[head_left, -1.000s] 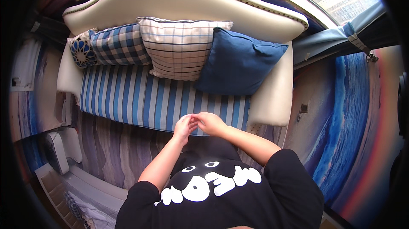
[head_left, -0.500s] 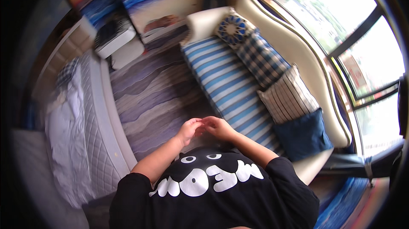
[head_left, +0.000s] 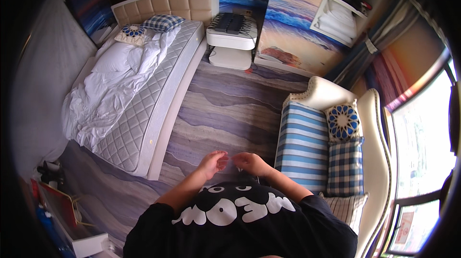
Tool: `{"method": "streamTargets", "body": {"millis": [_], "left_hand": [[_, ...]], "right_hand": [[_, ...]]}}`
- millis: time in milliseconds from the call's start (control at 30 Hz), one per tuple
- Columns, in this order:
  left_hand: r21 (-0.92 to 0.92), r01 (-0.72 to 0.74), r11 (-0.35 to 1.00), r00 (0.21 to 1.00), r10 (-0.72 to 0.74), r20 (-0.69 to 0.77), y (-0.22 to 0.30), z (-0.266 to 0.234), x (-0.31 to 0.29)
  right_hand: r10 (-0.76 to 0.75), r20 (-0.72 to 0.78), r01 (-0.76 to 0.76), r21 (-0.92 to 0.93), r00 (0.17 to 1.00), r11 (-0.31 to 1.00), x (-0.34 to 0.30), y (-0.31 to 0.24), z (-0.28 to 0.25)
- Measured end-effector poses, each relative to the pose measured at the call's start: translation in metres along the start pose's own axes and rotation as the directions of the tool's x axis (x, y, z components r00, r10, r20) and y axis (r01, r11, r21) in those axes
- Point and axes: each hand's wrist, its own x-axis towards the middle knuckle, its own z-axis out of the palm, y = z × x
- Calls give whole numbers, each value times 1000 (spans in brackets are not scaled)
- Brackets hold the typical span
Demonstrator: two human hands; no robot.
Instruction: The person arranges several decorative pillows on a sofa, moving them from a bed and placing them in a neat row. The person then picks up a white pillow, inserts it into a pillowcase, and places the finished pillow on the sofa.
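Observation:
In front of my black T-shirt with white print, my two hands are raised over the floor, a narrow gap between them. My left hand has its fingers loosely bent and apart, with nothing seen in it. Opposite it, my right hand points its fingers inward, also loose; its palm side is hidden. Neither hand touches any furniture. Closest to my right hand is a cream sofa with a blue-and-white striped seat cover.
A bed with a bare quilted mattress and rumpled white bedding stands at left. A white bedside table is beyond it. Patterned cushions line the sofa; shelves hang at far right. A red board leans at lower left.
My view has turned left, so the bed and bedside table show more fully and the sofa sits farther right. My hands, touching at the fingertips before, have moved slightly apart.

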Motion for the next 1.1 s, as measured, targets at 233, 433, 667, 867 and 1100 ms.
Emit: {"method": "streamTargets", "body": {"millis": [233, 433, 667, 867, 1100], "left_hand": [[-74, -98, 992, 989, 89, -120, 71, 13, 79], [-12, -214, 977, 976, 213, -50, 123, 5, 115], [-158, -164, 974, 949, 112, -295, 152, -116, 139], [-490, -292, 821, 954, 215, -210, 185, -242, 227], [-476, -285, 832, 952, 188, -243, 336, -378, 282]], "right_hand": [[-50, 113, 24, 219, 992, 975, 105, 25, -88], [6, 139, -33, 197, 990, 980, 206, 20, -121], [-1, 398, -124, 288, 917, 950, 327, 20, -63], [118, 439, -196, 137, 891, 971, 468, 21, -35], [96, 352, -118, 41, 931, 992, 667, -55, 23]]}}
